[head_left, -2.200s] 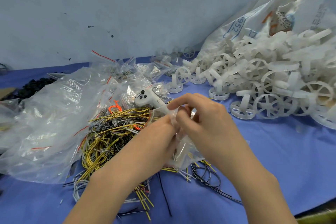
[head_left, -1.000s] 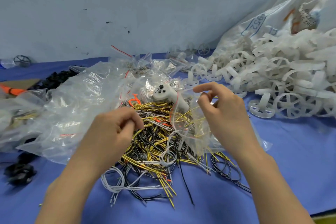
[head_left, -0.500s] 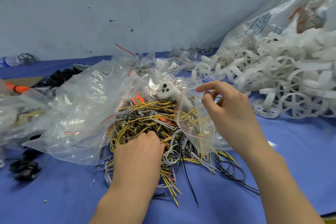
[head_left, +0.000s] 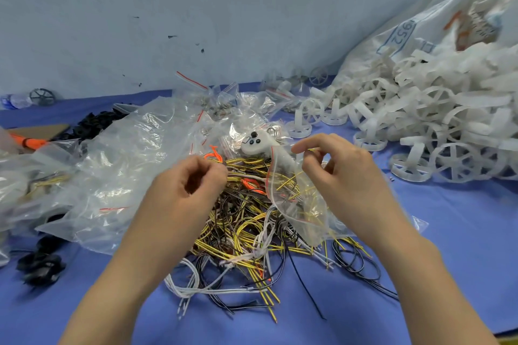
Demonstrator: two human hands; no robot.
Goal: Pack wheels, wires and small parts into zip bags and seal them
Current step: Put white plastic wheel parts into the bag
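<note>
Blue cloth covers the tabletop [head_left: 462, 232], with a grey wall behind. Thin wires [head_left: 246, 221] lie in a tangled pile under both hands. They look light and bendy, so they may snag; pinching one wire near its end seems best. Left hand [head_left: 185, 193] pinches wires with curled fingers [head_left: 215, 171]. Right hand [head_left: 344, 179] pinches the rim of a soft, slippery zip bag [head_left: 297, 204], which hangs just below its fingers [head_left: 305, 148]. White wheels [head_left: 420, 126] sit well off to the right.
</note>
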